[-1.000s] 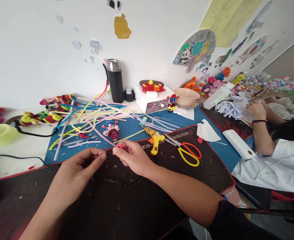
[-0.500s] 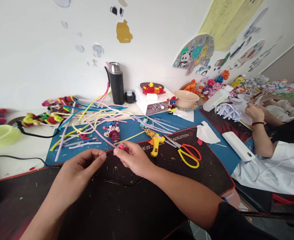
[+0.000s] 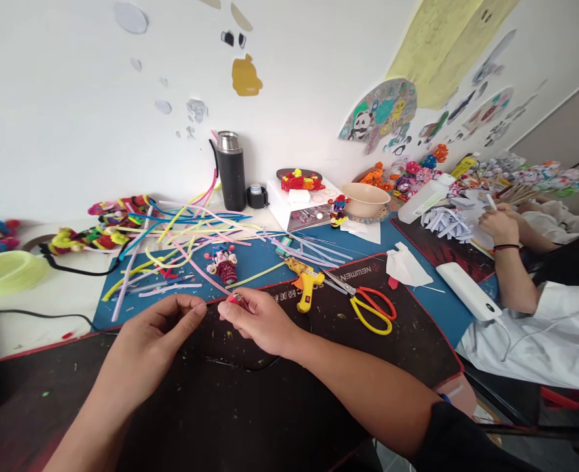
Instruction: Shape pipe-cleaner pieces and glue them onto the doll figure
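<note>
My left hand [image 3: 154,337] is over the dark mat with its thumb and forefinger pinched together. Whatever is between those fingertips is too small to tell. Close by on the right, my right hand [image 3: 264,322] is closed around a small pink lighter [image 3: 239,299], mostly hidden by the fingers. A doll with a dark red beaded body [image 3: 226,267] lies just beyond my hands. To the right of them are a yellow glue gun [image 3: 309,286] and scissors with red and yellow handles [image 3: 370,309]. Coloured pipe cleaners [image 3: 185,229] are heaped behind the doll.
A black thermos [image 3: 231,174] stands against the wall, its cap [image 3: 256,195] beside it. Further right are a beige bowl [image 3: 365,198], torn white paper [image 3: 407,265] and a white power bank [image 3: 467,290]. Another person's hand [image 3: 499,226] works over paper strips at far right.
The view has tilted slightly, so the scene sits a little lower. My right hand has drawn very slightly down with the lighter; my left hand keeps its pinch.
</note>
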Demonstrator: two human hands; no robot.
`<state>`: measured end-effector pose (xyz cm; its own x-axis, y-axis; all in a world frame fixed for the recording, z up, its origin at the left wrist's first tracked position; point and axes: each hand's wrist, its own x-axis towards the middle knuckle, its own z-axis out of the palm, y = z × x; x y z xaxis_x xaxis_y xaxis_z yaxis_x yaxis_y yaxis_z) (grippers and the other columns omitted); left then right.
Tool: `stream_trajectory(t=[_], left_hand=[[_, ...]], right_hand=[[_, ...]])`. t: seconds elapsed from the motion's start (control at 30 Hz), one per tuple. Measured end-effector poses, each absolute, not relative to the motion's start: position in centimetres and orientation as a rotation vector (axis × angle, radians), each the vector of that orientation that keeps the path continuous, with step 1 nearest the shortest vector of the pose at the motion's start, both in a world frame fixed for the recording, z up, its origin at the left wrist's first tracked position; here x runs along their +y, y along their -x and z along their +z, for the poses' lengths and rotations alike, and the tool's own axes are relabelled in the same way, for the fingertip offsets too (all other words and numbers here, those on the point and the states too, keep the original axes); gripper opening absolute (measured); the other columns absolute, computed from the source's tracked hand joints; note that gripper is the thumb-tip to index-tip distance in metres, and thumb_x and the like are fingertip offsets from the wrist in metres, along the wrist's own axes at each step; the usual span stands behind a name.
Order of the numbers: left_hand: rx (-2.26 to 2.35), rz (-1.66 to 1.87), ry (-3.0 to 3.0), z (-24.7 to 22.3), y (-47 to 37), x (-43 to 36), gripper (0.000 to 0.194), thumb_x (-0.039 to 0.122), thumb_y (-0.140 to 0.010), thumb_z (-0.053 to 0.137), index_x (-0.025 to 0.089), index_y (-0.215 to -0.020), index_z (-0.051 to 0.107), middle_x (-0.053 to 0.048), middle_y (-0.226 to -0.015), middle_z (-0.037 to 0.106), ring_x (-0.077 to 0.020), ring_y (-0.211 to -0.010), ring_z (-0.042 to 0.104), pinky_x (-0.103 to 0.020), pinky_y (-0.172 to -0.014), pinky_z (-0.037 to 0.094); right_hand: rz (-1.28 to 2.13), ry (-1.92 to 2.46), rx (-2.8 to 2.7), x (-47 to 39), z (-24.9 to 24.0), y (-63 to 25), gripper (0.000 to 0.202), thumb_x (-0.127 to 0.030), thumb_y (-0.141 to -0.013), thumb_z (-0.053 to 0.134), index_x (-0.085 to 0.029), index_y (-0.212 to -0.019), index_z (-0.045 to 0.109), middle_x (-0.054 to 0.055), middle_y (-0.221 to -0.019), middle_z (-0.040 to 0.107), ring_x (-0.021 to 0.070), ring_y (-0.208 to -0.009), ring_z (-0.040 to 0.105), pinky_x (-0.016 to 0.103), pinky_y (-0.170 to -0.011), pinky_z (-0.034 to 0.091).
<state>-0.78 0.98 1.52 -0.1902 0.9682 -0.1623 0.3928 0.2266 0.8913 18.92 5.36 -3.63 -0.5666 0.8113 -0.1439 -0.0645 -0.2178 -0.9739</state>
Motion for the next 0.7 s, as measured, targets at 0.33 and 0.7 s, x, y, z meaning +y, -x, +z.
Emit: stream_trajectory(t=[0.33,0.7], left_hand=[[1.694,0.917,-1.332,0.6,1.5,0.9,0.047,0.074,-0.078,0.079,0.028,-0.087,0.082,-0.002,-0.082,0.08,-0.0259,-0.077,0.071,-0.031,-0.068,0.058],[1.687,0.904,-1.356,-0.3,1.3,0.7,0.05,0.076,-0.081,0.075,0.027,-0.087,0.08,-0.001,-0.081,0.077,-0.0222,-0.071,0.065,-0.029,-0.064,0.053]], right_hand=[[1.838,0.919,-1.514,4.9,-4.0,-18.7,0.058,-0.075,-0.098,0.072,-0.022,-0.077,0.057,-0.005,-0.068,0.049,0.0132,-0.062,0.042,0.029,-0.058,0.032],[1.563,1.134,-1.846,3.9,-4.1,-18.4,0.049,-0.049,-0.105,0.064,-0.023,-0.069,0.044,-0.006,-0.064,0.043,0.013,-0.065,0.039,0.031,-0.06,0.026]])
